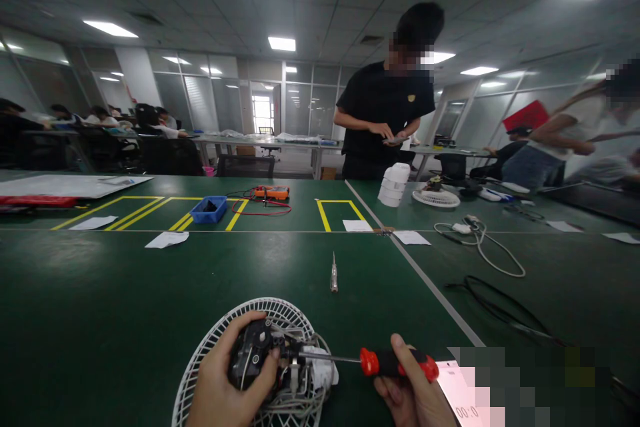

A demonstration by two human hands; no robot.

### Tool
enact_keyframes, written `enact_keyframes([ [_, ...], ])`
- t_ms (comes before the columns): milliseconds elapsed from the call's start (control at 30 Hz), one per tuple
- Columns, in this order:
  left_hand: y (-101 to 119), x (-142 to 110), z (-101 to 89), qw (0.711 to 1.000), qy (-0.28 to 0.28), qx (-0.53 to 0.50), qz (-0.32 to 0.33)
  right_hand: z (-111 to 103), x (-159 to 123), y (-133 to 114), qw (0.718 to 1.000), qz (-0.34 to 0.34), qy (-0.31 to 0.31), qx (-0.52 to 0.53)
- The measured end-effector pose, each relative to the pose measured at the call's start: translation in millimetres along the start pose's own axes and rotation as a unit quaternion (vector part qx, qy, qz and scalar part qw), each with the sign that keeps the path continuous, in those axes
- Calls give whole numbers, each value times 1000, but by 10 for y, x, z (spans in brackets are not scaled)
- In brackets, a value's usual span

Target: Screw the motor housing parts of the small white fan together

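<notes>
A white round fan grille (200, 353) lies on the green table, with a black fan motor housing (250, 353) and coiled grey wires (300, 407) on top of it. My left hand (230, 380) is wrapped round the motor housing, thumb and fingers on opposite sides. In my right hand (413, 387) is a red and black screwdriver (390, 363), its shaft pointing left into the motor assembly. The screwdriver's tip is hidden among the parts. Beyond the grille, a small clear-handled screwdriver (334, 275) lies on the table.
A blue tray (209, 211) and an orange multimeter (272, 193) with leads lie farther back. At right are cables (480, 247), a white cylindrical part (394, 185) and another fan grille (436, 198). A phone (457, 390) lies by my right hand. A person (387, 107) stands across the table.
</notes>
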State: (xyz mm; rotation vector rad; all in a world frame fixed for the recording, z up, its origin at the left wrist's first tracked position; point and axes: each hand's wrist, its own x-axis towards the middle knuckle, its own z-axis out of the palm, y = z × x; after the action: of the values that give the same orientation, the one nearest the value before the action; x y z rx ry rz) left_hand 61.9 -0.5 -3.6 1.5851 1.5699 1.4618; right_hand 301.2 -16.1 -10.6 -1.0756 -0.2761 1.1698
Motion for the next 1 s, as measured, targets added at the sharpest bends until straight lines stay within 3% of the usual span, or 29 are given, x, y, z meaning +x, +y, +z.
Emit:
enact_keyframes([
  [133, 9, 1, -3, 1000, -4, -6, -8, 40, -11, 17, 1000, 2, 5, 10],
  [433, -17, 30, -34, 1000, -13, 8, -4, -65, 5, -28, 996, 5, -57, 67],
  [667, -89, 61, -78, 998, -41, 28, 23, 6, 34, 17, 999, -43, -14, -21],
  [800, -22, 2, -49, 1000, -23, -3, 9, 9, 43, 23, 999, -14, -7, -51],
  [1000, 5, -30, -36, 999, -26, -6, 23, -40, 33, -30, 998, -11, -47, 31],
])
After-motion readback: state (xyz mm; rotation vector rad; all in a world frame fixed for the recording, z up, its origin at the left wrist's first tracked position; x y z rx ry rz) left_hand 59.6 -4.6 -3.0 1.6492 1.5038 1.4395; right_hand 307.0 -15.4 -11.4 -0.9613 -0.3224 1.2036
